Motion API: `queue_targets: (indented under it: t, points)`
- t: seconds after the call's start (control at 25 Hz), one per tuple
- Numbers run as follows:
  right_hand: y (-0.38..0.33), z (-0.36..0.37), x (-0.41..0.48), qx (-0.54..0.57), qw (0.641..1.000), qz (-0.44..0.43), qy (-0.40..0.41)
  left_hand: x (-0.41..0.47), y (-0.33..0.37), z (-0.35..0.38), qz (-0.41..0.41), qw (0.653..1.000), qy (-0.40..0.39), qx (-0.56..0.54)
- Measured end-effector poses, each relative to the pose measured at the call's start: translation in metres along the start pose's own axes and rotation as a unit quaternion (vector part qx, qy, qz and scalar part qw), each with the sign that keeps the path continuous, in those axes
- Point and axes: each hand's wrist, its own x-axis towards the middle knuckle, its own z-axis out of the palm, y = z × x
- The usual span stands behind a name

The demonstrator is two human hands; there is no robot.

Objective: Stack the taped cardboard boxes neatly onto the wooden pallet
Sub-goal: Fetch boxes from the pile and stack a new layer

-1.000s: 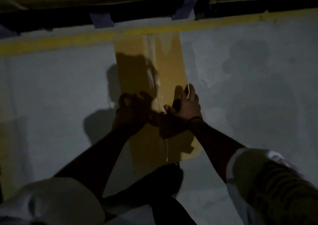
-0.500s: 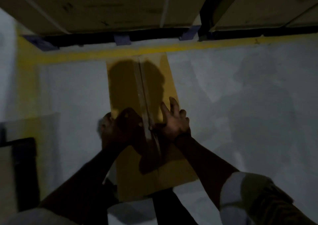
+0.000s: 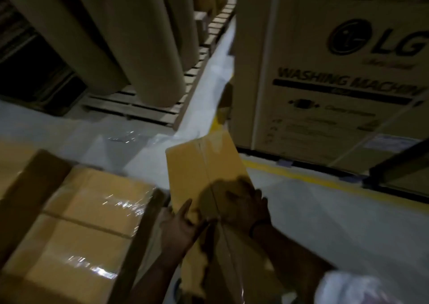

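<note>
Taped box [image 3: 204, 164]: left hand [image 3: 178, 222] flat on it, right hand [image 3: 246, 207] gripping; carton [image 3: 325, 59] reads LG WASHING.

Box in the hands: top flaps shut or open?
Shut. The box has both flaps lying flat, meeting at a centre seam with clear tape along it.
</note>
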Motion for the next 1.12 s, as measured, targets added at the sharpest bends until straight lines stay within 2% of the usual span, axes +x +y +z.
queue_targets:
  t: [0.08,0.24,0.48,0.76,1.12]
  points:
    - [-0.084,-0.008,0.004,-0.015,0.999,-0.037,-0.004,-0.018,-0.039,-0.065,-0.045,0.997,0.04,-0.046]
    - [-0.223,0.016,0.019,-0.148,0.976,-0.149,0.059,-0.047,-0.119,-0.154,-0.114,0.983,0.111,-0.093]
    - [-0.369,0.082,0.025,-0.193,0.944,-0.267,0.036,-0.078,-0.228,-0.219,-0.242,0.938,0.19,-0.163]
    - [-0.459,0.144,0.048,-0.28,0.896,-0.345,-0.025,-0.077,-0.304,-0.225,-0.359,0.879,0.238,-0.204]
    - [-0.5,0.211,0.099,-0.324,0.842,-0.415,-0.117,-0.055,-0.366,-0.21,-0.446,0.804,0.259,-0.295]
